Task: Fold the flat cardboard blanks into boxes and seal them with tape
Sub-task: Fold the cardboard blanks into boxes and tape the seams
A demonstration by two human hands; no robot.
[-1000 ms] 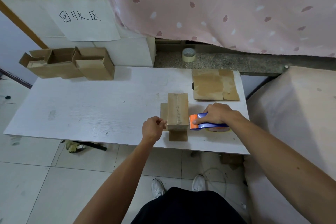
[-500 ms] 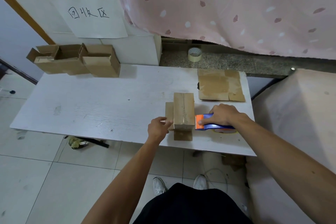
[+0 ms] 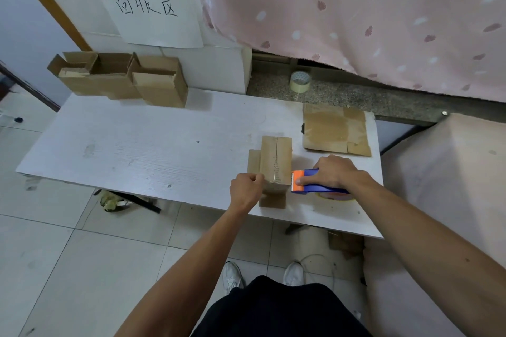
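A small cardboard box (image 3: pixel 276 162) stands near the front edge of the white table (image 3: pixel 153 150), its top flaps closed with clear tape along the seam. Loose flaps stick out at its left and front. My left hand (image 3: pixel 246 189) is closed against the box's near left corner, pinching there. My right hand (image 3: pixel 332 172) grips a blue and orange tape dispenser (image 3: pixel 309 183) that rests on the table just right of the box, its orange head touching the box's side. A stack of flat cardboard blanks (image 3: pixel 336 130) lies behind my right hand.
Several open folded boxes (image 3: pixel 123 78) sit at the table's back left under a paper sign (image 3: pixel 153 12). A spare tape roll (image 3: pixel 300 81) rests on the stone ledge. Pink spotted cloth (image 3: pixel 356 13) hangs behind; a covered surface (image 3: pixel 449 200) borders the right.
The view has shifted slightly. My left hand has closed again on the box's near left corner after opening briefly. The right hand and dispenser stay beside the box.
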